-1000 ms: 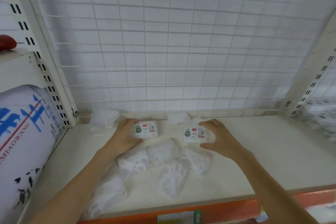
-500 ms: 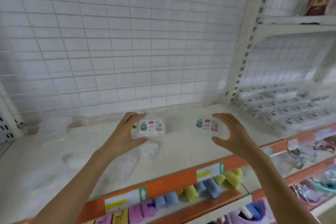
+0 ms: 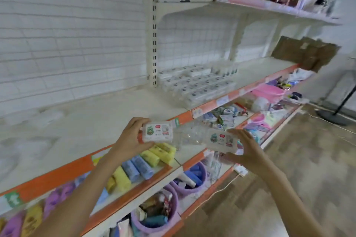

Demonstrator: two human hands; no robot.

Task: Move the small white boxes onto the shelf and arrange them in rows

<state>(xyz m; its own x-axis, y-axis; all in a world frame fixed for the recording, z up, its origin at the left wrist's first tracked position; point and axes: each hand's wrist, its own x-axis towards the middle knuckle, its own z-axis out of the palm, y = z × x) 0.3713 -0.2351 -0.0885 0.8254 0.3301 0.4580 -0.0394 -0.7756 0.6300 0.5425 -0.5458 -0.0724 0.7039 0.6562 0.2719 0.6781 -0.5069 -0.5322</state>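
My left hand point(image 3: 128, 141) grips a small white box point(image 3: 157, 132) with a green picture and a red mark on its label. My right hand point(image 3: 247, 151) grips a second box point(image 3: 221, 140) of the same kind. Both boxes are held in the air in front of the orange edge of the white shelf point(image 3: 100, 121). Further right on that shelf level, several more small white boxes point(image 3: 196, 86) stand in rows beside the slotted upright post point(image 3: 154, 31).
Below the shelf lie rolled yellow and blue bags point(image 3: 142, 161) and purple baskets point(image 3: 159, 215) of goods. A pink basin point(image 3: 269, 91) sits on a lower shelf to the right. Packets fill the top shelf point(image 3: 269, 4). Torn cardboard point(image 3: 306, 52) hangs at right.
Both hands have lifted the two boxes off the shelf and carried them to the right, out past the shelf's front edge. The view has swung right, bringing the rows of boxes into sight.
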